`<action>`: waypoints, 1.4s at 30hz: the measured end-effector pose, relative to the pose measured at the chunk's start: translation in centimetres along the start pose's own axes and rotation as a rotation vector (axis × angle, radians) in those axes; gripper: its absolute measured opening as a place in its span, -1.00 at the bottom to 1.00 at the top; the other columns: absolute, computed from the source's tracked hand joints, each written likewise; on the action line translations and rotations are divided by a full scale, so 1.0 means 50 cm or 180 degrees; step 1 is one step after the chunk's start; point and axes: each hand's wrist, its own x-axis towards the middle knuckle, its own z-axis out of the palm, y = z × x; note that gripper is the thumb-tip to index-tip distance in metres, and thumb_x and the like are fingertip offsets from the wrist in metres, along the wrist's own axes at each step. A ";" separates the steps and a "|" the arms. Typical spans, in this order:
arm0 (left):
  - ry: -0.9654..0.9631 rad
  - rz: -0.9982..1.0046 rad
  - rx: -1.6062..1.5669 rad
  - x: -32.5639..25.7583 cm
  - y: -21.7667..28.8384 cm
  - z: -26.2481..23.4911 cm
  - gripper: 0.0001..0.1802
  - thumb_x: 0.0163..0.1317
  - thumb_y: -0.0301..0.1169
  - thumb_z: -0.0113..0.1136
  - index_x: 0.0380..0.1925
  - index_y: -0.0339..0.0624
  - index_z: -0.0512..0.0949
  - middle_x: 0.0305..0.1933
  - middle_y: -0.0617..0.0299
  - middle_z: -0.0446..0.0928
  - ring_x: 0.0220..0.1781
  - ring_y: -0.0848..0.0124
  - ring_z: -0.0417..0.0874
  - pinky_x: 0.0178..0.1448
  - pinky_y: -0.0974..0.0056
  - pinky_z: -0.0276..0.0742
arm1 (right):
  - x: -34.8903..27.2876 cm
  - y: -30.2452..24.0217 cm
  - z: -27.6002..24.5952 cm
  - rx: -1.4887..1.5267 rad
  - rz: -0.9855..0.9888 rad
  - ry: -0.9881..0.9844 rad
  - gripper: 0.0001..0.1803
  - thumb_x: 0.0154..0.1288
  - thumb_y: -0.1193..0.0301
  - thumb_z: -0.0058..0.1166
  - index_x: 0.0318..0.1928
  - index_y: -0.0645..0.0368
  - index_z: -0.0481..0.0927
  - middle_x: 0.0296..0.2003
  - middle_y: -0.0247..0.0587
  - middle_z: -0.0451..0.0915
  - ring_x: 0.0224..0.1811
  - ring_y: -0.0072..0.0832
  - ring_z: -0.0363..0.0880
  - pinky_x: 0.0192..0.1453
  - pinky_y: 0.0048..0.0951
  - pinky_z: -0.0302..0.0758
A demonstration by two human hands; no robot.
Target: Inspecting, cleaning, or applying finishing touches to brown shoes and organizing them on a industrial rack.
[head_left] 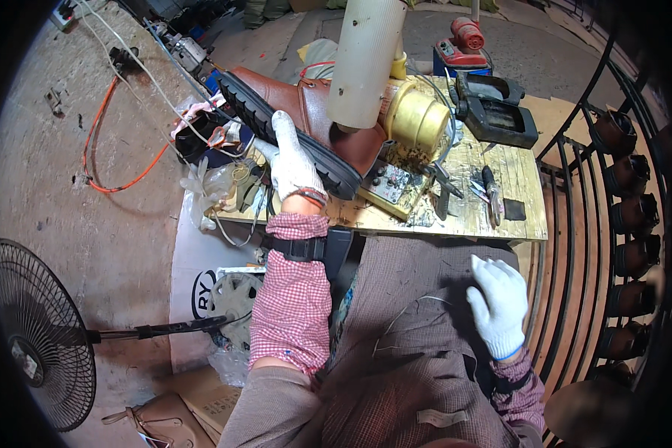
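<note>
My left hand (296, 166), in a white knit glove, grips a brown leather boot (317, 112) by its thick black lugged sole (322, 166). The boot lies tilted on its side over the workbench, its sole turned toward me. A white ribbed tube (364, 71) comes down in front of the boot and hides part of its upper. Some of my left fingers are out of sight behind the sole. Above my lap, my right hand (498, 306), also in a white glove, holds nothing, with the thumb apart from the fingers.
A yellow cylindrical part (418, 119) stands beyond the boot on the wooden bench (455, 216). Small tools (493, 194) and black trays (496, 119) lie at the right. A rack (567, 261) with several brown shoes (635, 216) flanks the right side; a fan (41, 336) stands left.
</note>
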 end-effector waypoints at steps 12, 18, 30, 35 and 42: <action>-0.1007 -0.1034 -0.1514 -0.152 -0.078 -0.187 -0.05 0.42 0.39 -0.03 0.61 0.09 0.15 0.64 0.28 0.23 0.60 0.12 0.28 0.65 -0.06 0.21 | -0.025 -0.043 0.024 0.0280 -0.0056 -0.0316 -0.51 0.19 0.41 0.33 0.16 0.23 0.66 -0.04 -0.04 0.71 0.05 -0.01 0.66 0.28 -0.02 0.51; -0.1659 -0.1665 -0.2121 -0.194 -0.221 -0.308 -0.03 0.42 0.40 -0.02 0.58 -0.04 0.20 0.61 0.23 0.25 0.56 0.20 0.33 0.63 0.09 0.22 | -0.086 -0.019 0.017 0.0273 0.0261 -0.0526 -0.54 0.24 0.38 0.29 0.14 0.28 0.66 -0.10 0.02 0.69 0.00 0.03 0.67 0.24 -0.01 0.53; -0.2158 -0.2631 -0.0667 -0.198 -0.216 -0.256 -0.03 0.37 0.40 0.06 0.47 -0.15 0.32 0.41 0.04 0.48 0.41 0.13 0.54 0.50 -0.02 0.48 | -0.069 -0.002 0.038 0.0437 0.0297 -0.0701 -0.55 0.27 0.32 0.24 0.10 0.33 0.64 -0.20 0.07 0.67 -0.12 0.07 0.65 0.10 -0.02 0.54; -0.2368 -0.2560 -0.0654 -0.197 -0.227 -0.263 0.11 0.31 0.53 -0.09 0.48 -0.25 0.30 0.40 -0.07 0.50 0.35 0.09 0.62 0.42 -0.02 0.59 | -0.065 0.000 0.042 0.0462 0.0368 -0.0843 -0.52 0.20 0.37 0.27 0.11 0.33 0.63 -0.20 0.08 0.67 -0.13 0.07 0.65 0.09 -0.01 0.53; -0.2162 -0.2102 -0.0526 -0.221 -0.186 -0.244 0.09 0.35 0.52 -0.22 0.52 -0.20 0.26 0.44 -0.03 0.47 0.41 0.09 0.56 0.48 -0.03 0.51 | -0.048 -0.003 0.053 0.0410 0.0087 -0.0946 -0.41 0.07 0.36 0.35 0.15 0.33 0.61 -0.08 0.08 0.67 -0.04 0.10 0.65 0.16 0.00 0.55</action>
